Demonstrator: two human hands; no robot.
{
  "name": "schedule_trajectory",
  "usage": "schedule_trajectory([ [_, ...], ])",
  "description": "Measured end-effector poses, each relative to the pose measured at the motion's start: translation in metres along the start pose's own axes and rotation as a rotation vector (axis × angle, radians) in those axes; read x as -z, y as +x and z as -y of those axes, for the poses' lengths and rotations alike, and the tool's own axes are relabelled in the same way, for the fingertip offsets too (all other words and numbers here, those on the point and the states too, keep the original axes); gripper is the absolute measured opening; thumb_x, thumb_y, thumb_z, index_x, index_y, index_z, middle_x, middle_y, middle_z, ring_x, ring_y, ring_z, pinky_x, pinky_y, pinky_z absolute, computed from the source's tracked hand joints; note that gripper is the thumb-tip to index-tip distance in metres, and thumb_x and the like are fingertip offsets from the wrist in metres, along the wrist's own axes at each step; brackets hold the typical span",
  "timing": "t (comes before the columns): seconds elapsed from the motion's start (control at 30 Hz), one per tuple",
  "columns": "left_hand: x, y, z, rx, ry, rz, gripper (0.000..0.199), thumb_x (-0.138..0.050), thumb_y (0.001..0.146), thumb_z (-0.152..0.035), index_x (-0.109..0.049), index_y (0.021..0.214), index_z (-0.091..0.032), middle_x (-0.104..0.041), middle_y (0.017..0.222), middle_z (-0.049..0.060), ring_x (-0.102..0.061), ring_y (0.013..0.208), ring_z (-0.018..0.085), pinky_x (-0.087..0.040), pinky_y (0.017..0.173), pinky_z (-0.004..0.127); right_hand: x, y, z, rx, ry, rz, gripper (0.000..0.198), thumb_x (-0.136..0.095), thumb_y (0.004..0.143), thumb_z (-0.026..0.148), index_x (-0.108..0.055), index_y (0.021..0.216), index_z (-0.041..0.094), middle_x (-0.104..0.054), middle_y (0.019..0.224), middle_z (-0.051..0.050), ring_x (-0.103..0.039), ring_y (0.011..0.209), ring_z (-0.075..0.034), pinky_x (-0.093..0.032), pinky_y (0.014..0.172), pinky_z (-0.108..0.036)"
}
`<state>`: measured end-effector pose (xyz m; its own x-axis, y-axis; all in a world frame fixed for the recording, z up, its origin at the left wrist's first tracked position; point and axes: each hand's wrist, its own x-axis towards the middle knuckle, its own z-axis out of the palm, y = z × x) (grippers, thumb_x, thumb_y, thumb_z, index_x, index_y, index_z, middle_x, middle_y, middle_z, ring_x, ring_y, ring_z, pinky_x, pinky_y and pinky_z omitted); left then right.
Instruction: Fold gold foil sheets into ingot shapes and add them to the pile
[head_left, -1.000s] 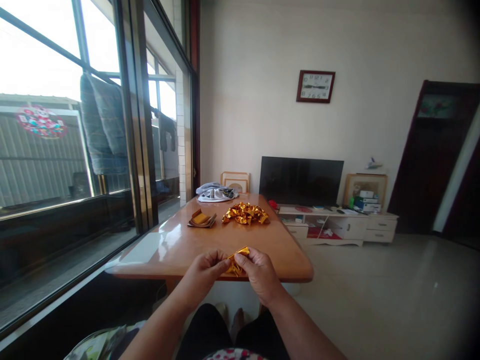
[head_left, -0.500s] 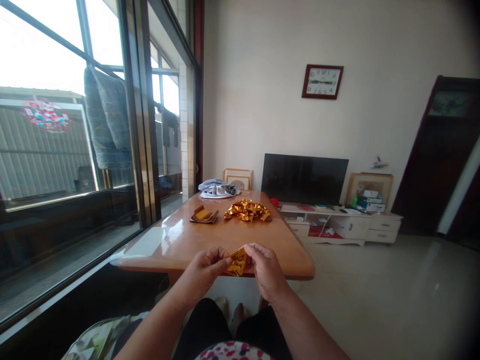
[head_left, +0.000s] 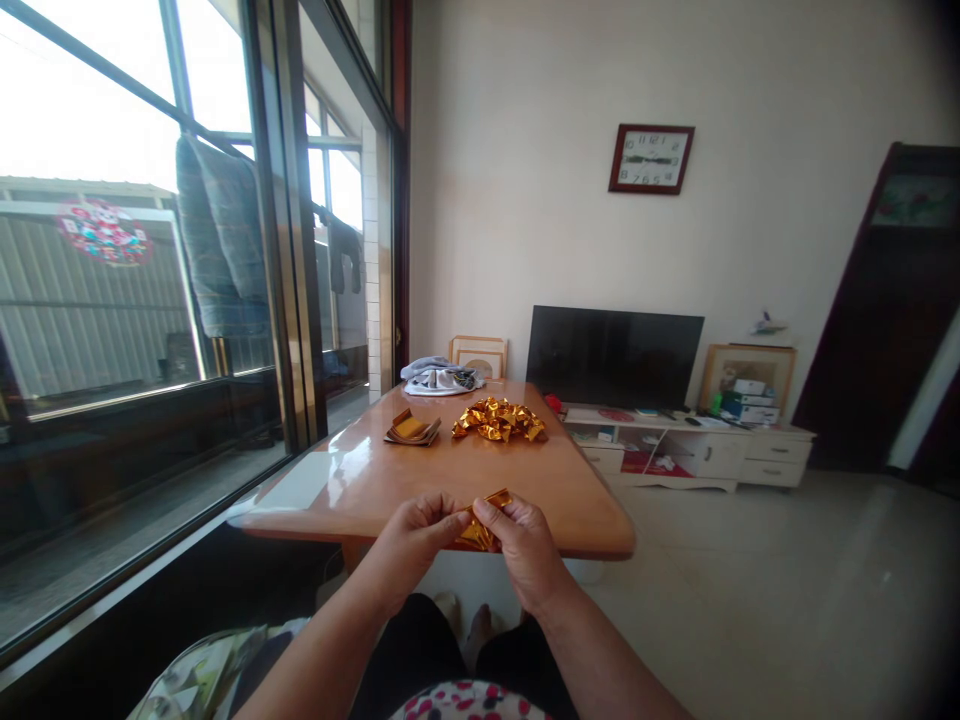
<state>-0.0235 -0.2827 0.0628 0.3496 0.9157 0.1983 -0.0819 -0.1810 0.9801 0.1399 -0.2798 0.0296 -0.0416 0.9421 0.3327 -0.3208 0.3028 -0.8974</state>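
Between my two hands, just above the near edge of the table, is a piece of shiny gold foil paper [head_left: 480,536]. My left hand [head_left: 421,535] pinches its left side between thumb and fingers. With the thumb laid over the front, my right hand [head_left: 519,535] grips the right side; a folded strip of the foil sticks out above that thumb. Farther along the table lies a heap of folded gold foil pieces [head_left: 500,421]. To its left, a small stack of flat gold sheets [head_left: 411,429] rests on brown paper.
The glossy wooden table [head_left: 435,475] stretches away from me, with folded clothes [head_left: 441,377] at its far end. A large window [head_left: 225,400] runs along the left. Beyond the table stand a television [head_left: 615,358] and a white cabinet [head_left: 720,455].
My right thumb has come down over the front of the foil, and a folded strip now shows above it. The view has shifted slightly.
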Motion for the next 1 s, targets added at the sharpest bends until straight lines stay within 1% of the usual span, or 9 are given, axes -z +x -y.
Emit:
schedule_trajectory([
  [0.17,0.007,-0.001,0.003,-0.012,-0.147,-0.041,0.033,-0.079,0.075,-0.038,-0.062,0.096,-0.019,-0.07,0.082,0.002,-0.066,0.08,0.019,-0.05,0.077,0.03,0.005,0.003,-0.005,-0.034,0.031,-0.079,0.033,-0.078,0.078,0.05,-0.068,0.082,0.018,-0.063,0.07,0.0,-0.051,0.063,-0.014,-0.038,0.057,-0.026],
  [0.3,0.011,0.0,0.006,-0.029,-0.209,-0.056,0.032,-0.078,0.075,-0.028,-0.062,0.101,-0.021,-0.069,0.086,0.001,-0.067,0.082,0.018,-0.051,0.081,0.031,0.007,0.005,-0.008,-0.045,0.053,-0.11,0.034,-0.079,0.077,0.05,-0.067,0.079,0.018,-0.062,0.071,0.0,-0.051,0.063,-0.013,-0.036,0.055,-0.025],
  [0.4,0.01,0.001,0.009,-0.045,-0.234,-0.117,0.028,-0.075,0.079,-0.031,-0.065,0.101,-0.019,-0.068,0.097,0.003,-0.066,0.086,0.017,-0.051,0.085,0.031,0.007,0.006,-0.008,-0.045,0.085,-0.133,0.034,-0.079,0.077,0.05,-0.067,0.08,0.018,-0.063,0.073,0.0,-0.052,0.065,-0.014,-0.037,0.055,-0.025],
  [0.5,0.005,0.001,0.012,-0.044,-0.243,-0.169,0.03,-0.07,0.084,-0.043,-0.069,0.102,-0.018,-0.068,0.103,0.005,-0.067,0.087,0.018,-0.051,0.087,0.032,0.007,0.006,-0.01,-0.037,0.108,-0.167,0.034,-0.079,0.078,0.049,-0.068,0.084,0.018,-0.065,0.077,-0.001,-0.052,0.068,-0.014,-0.037,0.055,-0.025],
  [0.57,0.002,0.001,0.014,-0.048,-0.199,-0.151,0.033,-0.07,0.085,-0.047,-0.07,0.099,-0.017,-0.069,0.098,0.005,-0.065,0.085,0.017,-0.05,0.085,0.031,0.007,0.006,-0.011,-0.033,0.114,-0.18,0.033,-0.079,0.078,0.049,-0.068,0.086,0.019,-0.066,0.08,-0.002,-0.054,0.07,-0.015,-0.038,0.055,-0.025],
  [0.7,0.0,0.001,0.019,-0.058,-0.102,-0.147,0.03,-0.074,0.083,-0.045,-0.068,0.084,-0.016,-0.068,0.08,0.003,-0.06,0.077,0.016,-0.046,0.075,0.026,0.006,0.005,-0.011,-0.043,0.124,-0.178,0.032,-0.079,0.078,0.049,-0.069,0.086,0.019,-0.067,0.082,-0.003,-0.056,0.072,-0.017,-0.039,0.056,-0.026],
  [0.8,0.002,0.002,0.021,-0.085,-0.07,-0.162,0.031,-0.07,0.085,-0.046,-0.068,0.08,-0.015,-0.068,0.08,0.004,-0.059,0.077,0.017,-0.045,0.076,0.027,0.005,0.003,-0.01,-0.06,0.168,-0.164,0.031,-0.079,0.078,0.048,-0.069,0.085,0.019,-0.066,0.079,-0.003,-0.055,0.07,-0.016,-0.039,0.055,-0.026],
  [0.9,0.003,0.002,0.019,-0.095,-0.039,-0.143,0.031,-0.068,0.087,-0.046,-0.067,0.081,-0.016,-0.068,0.08,0.004,-0.059,0.078,0.017,-0.044,0.076,0.028,0.004,0.002,-0.009,-0.06,0.257,-0.152,0.03,-0.077,0.08,0.047,-0.067,0.08,0.019,-0.064,0.074,-0.001,-0.052,0.064,-0.015,-0.038,0.052,-0.025],
  [1.0,0.005,0.001,0.017,-0.106,-0.005,-0.134,0.031,-0.066,0.089,-0.046,-0.066,0.08,-0.016,-0.066,0.079,0.004,-0.058,0.078,0.018,-0.044,0.077,0.028,0.006,0.002,-0.01,-0.068,0.311,-0.145,0.03,-0.075,0.082,0.047,-0.068,0.081,0.017,-0.066,0.075,-0.002,-0.052,0.061,-0.014,-0.038,0.051,-0.026],
])
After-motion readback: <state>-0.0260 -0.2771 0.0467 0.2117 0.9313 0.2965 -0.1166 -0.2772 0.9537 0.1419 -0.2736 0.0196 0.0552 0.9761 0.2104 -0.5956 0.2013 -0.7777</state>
